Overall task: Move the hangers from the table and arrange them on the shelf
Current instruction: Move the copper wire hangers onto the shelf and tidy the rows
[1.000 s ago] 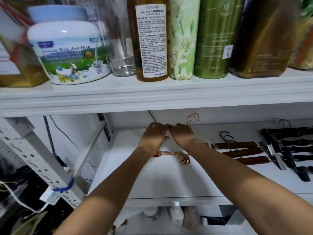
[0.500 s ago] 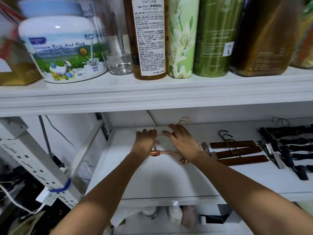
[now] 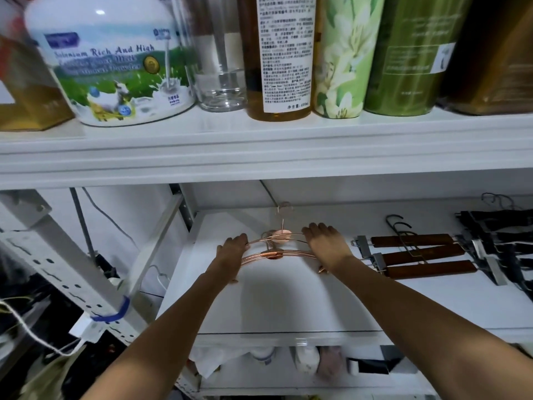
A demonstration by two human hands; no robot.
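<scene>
Rose-gold wire hangers (image 3: 277, 253) lie stacked on the white middle shelf (image 3: 288, 307), hooks pointing to the back wall. My left hand (image 3: 232, 250) rests palm down on their left ends. My right hand (image 3: 326, 244) rests palm down on their right ends, and both sets of fingers cover the wire tips. To the right lie three brown wooden clip hangers (image 3: 418, 252) side by side. Beyond them, black hangers (image 3: 504, 241) are laid at the far right of the same shelf.
The upper shelf edge (image 3: 259, 157) hangs just above my hands, carrying a milk-powder tub (image 3: 115, 67), a glass (image 3: 220, 82), an amber bottle (image 3: 281, 59) and green canisters (image 3: 403, 53). A perforated metal upright (image 3: 72, 272) and cables stand at left. Bottles sit on the shelf below.
My hands were together over the middle of the wire hangers and have spread apart to their two ends. The hangers now lie flatter on the shelf.
</scene>
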